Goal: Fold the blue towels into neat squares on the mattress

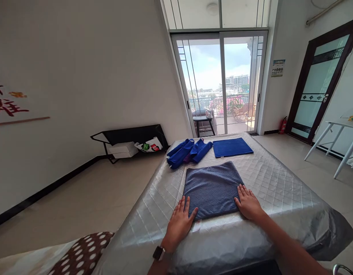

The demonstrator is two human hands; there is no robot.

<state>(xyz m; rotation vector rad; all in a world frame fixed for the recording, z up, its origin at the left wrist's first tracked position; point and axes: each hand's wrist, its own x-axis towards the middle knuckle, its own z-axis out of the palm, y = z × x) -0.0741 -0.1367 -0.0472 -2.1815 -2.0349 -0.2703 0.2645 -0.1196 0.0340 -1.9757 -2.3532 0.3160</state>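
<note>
A grey-blue towel (212,189) lies spread out flat on a silver quilted cover (279,187). My left hand (180,219) rests on its near left corner, fingers stretched out and thumb apart. On the towel's right edge, near the front, my right hand (247,202) lies flat with its fingers extended. Beyond the towel is a flat royal-blue cloth (232,147). Left of that cloth are crumpled blue cloths (180,152), with a bit of purple showing among them.
A black rack (130,137) holding white boxes (121,149) and a printed bag (150,145) stands by the left wall. Sliding glass doors (223,84) are straight ahead. At right are a white table (336,131) and a fire extinguisher (282,125). Dotted brown fabric (83,254) lies lower left.
</note>
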